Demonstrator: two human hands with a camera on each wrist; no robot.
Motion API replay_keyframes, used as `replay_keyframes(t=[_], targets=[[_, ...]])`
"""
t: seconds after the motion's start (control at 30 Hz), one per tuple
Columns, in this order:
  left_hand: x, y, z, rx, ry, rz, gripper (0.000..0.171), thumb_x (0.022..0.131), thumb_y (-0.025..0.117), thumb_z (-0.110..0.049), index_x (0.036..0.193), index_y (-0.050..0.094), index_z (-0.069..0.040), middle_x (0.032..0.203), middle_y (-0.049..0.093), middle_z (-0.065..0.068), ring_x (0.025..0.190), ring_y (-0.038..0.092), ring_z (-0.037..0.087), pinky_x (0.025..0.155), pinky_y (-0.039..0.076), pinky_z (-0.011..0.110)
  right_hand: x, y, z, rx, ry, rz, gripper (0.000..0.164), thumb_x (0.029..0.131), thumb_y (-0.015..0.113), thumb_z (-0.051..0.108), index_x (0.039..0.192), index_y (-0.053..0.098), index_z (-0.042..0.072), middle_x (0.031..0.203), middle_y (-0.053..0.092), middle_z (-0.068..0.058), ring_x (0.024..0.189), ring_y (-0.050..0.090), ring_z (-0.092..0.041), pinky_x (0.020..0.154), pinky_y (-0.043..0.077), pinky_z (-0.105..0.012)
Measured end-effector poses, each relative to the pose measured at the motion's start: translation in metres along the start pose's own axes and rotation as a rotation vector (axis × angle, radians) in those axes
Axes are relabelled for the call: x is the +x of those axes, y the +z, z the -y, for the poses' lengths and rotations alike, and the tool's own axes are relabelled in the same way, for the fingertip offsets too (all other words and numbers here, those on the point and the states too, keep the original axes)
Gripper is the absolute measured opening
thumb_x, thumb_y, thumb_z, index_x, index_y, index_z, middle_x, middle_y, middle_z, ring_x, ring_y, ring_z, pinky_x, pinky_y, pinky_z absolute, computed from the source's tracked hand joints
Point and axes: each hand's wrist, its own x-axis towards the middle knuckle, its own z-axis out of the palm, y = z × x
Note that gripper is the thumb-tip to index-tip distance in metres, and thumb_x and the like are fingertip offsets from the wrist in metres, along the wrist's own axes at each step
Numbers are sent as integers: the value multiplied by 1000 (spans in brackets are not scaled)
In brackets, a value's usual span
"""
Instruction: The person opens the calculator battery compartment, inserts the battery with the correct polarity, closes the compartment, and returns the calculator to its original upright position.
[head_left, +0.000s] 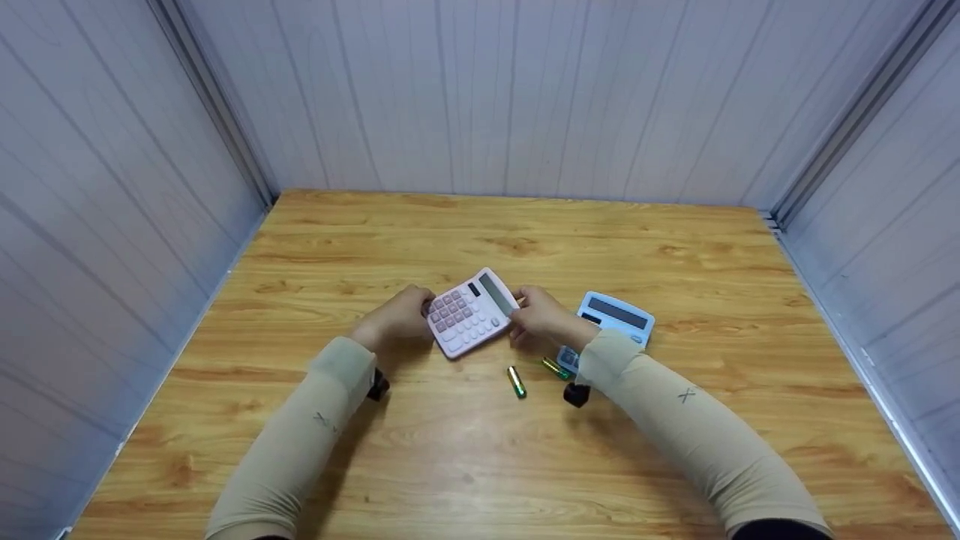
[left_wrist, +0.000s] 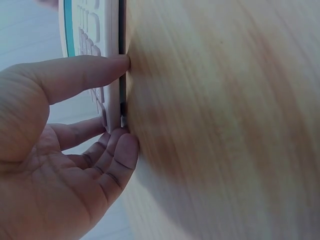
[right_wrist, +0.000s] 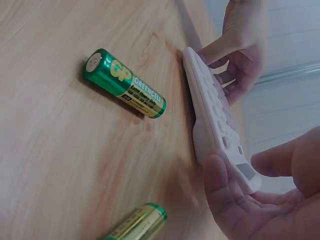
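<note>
A pale pink calculator (head_left: 459,319) lies face up and turned at a slant between both hands. My left hand (head_left: 403,313) holds its keypad end, and in the left wrist view the thumb lies along the near edge with the other fingers (left_wrist: 125,150) curled at the corner. At the display end, my right hand (head_left: 546,316) grips with thumb on the upper side and fingers at the edge, as the right wrist view shows. Close in front of the right hand lie a green and gold battery (right_wrist: 125,82) and a second battery (right_wrist: 140,225).
Under my right forearm sits a light blue calculator (head_left: 637,319), partly covered by the sleeve. The second battery lies against its lower left side. Everything rests on a wooden table (head_left: 375,240) with white panel walls (head_left: 480,97) at the back and both sides.
</note>
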Motion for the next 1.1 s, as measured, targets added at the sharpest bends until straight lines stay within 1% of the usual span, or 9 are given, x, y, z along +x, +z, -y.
replay_keyframes(t=[0.13,0.23,0.33,0.47,0.6,0.8,0.9,1.03,1.1], targets=[[1,2,1,4,33,-8,56,84,81,-7,134,64,11,122,69,20,109,61,28,107,54,49,2,2,-4,47,30,11,44,111,41,0,155,40,-7,113,66,-19,73,71,-16,67,63,-25],[0,3,1,-20,26,-12,55,81,79,-3,133,65,10,120,69,19,108,61,28,105,54,48,2,2,-4,71,53,-2,41,112,39,0,153,41,-6,108,67,-17,74,72,-16,68,64,-25],[-1,3,-1,-36,15,-16,55,79,77,-1,132,64,9,119,68,17,107,60,27,104,54,46,1,0,-2,59,54,-26,39,112,39,0,150,44,-7,107,69,-19,77,73,-17,71,65,-26],[-4,3,-3,-80,-21,-15,58,80,77,-1,135,59,5,124,66,16,111,59,27,107,52,46,-1,-3,3,50,31,-39,40,113,39,0,151,46,-9,113,71,-23,80,74,-18,75,66,-27],[-4,4,-5,-149,-27,-35,65,80,80,0,141,56,5,131,65,18,118,60,29,113,50,48,-2,-6,6,90,-4,-49,40,112,39,0,150,46,-12,114,70,-23,75,73,-17,71,66,-25],[-4,3,-7,-213,14,-73,76,81,81,2,151,52,7,139,65,22,126,62,34,119,50,50,-4,-16,10,73,-12,-70,42,112,41,2,151,46,-12,119,70,-27,73,74,-15,82,69,-34],[-4,3,-10,-230,58,-101,76,82,78,5,153,51,8,137,66,23,124,63,34,114,53,48,-8,-22,12,95,-2,-77,44,111,42,3,152,45,-12,116,71,-27,72,75,-16,85,69,-36],[-5,5,-14,-264,114,-151,74,85,72,10,155,49,10,132,67,24,116,65,33,103,59,43,-14,-29,17,140,-22,-68,44,110,41,1,151,45,-13,108,73,-22,73,76,-17,80,69,-32],[-5,7,-16,-281,137,-186,73,86,71,11,155,48,10,132,66,24,114,66,33,101,60,43,-17,-32,20,159,-39,-63,43,110,40,0,150,46,-14,103,73,-20,74,77,-17,78,68,-30]])
